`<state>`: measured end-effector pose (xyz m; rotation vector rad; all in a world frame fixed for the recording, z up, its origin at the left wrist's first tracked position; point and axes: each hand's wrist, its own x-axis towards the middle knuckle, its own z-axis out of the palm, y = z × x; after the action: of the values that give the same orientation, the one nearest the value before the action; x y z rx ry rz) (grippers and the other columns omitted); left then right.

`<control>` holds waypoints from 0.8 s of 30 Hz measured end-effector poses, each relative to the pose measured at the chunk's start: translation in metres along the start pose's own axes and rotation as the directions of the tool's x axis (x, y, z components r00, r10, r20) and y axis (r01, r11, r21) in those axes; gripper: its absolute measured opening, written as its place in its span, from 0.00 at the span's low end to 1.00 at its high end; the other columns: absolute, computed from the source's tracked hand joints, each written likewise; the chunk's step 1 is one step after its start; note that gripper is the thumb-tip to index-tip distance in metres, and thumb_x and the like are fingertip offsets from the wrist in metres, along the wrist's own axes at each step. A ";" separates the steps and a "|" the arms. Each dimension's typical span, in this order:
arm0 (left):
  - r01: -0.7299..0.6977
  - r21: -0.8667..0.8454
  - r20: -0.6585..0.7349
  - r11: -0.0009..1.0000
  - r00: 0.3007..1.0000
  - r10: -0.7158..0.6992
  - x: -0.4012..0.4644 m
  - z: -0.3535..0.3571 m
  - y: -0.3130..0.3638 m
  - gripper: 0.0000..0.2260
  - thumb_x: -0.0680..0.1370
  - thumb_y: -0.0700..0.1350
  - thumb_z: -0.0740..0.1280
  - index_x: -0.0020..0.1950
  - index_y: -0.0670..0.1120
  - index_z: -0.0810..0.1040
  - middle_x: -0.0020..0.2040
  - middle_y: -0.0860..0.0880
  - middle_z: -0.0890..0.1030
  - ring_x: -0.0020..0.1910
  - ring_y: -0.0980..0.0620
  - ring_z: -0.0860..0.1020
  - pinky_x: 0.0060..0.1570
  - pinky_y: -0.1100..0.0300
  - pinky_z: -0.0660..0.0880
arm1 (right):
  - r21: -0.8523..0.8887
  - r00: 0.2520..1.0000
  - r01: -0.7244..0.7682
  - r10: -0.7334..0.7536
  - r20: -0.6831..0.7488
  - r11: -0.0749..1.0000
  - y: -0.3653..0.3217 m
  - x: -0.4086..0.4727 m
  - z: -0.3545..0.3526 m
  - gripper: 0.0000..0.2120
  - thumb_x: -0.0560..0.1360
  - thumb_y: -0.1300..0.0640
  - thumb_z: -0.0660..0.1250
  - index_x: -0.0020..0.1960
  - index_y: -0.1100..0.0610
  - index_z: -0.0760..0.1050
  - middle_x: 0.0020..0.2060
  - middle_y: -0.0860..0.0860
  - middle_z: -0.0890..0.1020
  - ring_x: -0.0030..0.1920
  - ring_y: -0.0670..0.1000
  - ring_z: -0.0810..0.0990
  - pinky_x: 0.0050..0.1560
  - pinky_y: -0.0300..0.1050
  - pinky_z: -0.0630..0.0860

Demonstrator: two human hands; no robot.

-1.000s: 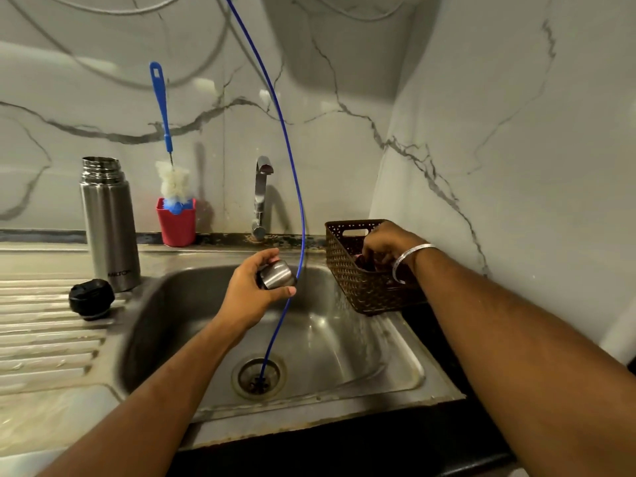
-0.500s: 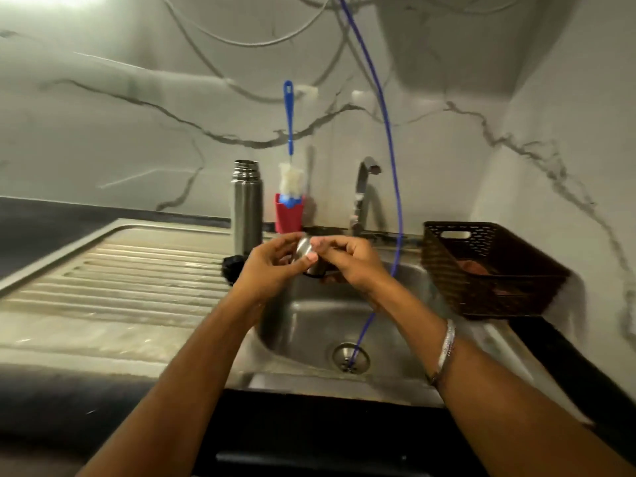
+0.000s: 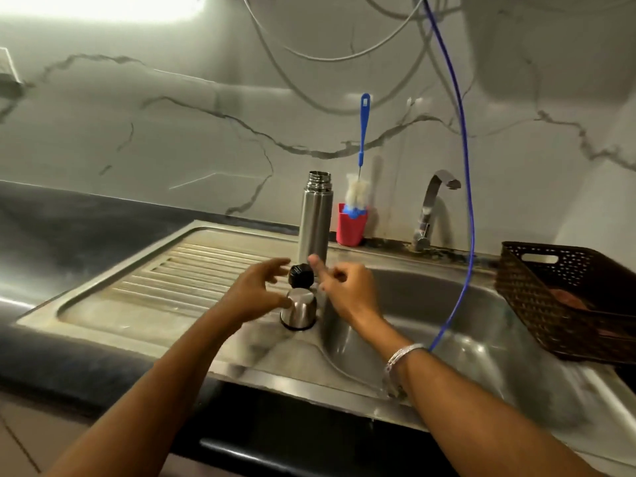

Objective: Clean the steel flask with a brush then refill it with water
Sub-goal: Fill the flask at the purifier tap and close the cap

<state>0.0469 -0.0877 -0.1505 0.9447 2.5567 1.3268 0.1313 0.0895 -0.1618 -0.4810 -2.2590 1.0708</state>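
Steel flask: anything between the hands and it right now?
Yes. The black stopper and the upturned steel cup sit on the drainboard directly in front of the steel flask, between the left hand and right hand. Both hands are empty.

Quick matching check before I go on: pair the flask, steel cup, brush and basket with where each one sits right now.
Things:
1. steel flask
2. steel cup
3. brush
4. brown basket

Places:
A. standing in the red holder by the wall
B. upside down on the drainboard, beside the basin
C. at the right edge of the sink
D. upright and uncapped, behind the black stopper

Pairs: 1-D, 2-B, 3-A, 4-C
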 end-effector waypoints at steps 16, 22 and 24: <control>-0.108 -0.023 -0.140 0.994 0.985 0.104 0.118 0.009 0.101 0.18 0.71 0.38 0.65 0.60 0.45 0.84 0.55 0.46 0.86 0.56 0.48 0.83 0.57 0.47 0.80 | 0.327 0.997 0.012 0.013 -0.073 0.945 -0.024 0.129 -0.045 0.37 0.66 0.53 0.82 0.73 0.48 0.73 0.63 0.51 0.82 0.59 0.51 0.83 0.62 0.50 0.80; -0.290 -0.080 -0.105 0.954 0.954 0.281 0.114 0.010 0.188 0.21 0.63 0.44 0.60 0.50 0.43 0.85 0.45 0.43 0.87 0.47 0.44 0.86 0.51 0.42 0.82 | 0.158 0.968 0.087 -0.046 -0.247 0.984 -0.065 0.101 -0.164 0.41 0.59 0.40 0.84 0.70 0.44 0.76 0.51 0.48 0.88 0.49 0.46 0.86 0.54 0.53 0.84; -0.334 -0.088 -0.113 0.938 0.939 0.324 0.103 0.011 0.225 0.18 0.64 0.43 0.60 0.47 0.42 0.85 0.42 0.42 0.86 0.46 0.43 0.85 0.49 0.43 0.82 | 0.117 0.956 0.095 -0.058 -0.286 0.989 -0.082 0.092 -0.201 0.42 0.56 0.36 0.83 0.69 0.43 0.77 0.46 0.46 0.88 0.46 0.45 0.86 0.49 0.51 0.84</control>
<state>0.0754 0.0744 0.0349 1.3656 2.4408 1.6114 0.1851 0.2054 0.0364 -0.4567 -1.9299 1.0314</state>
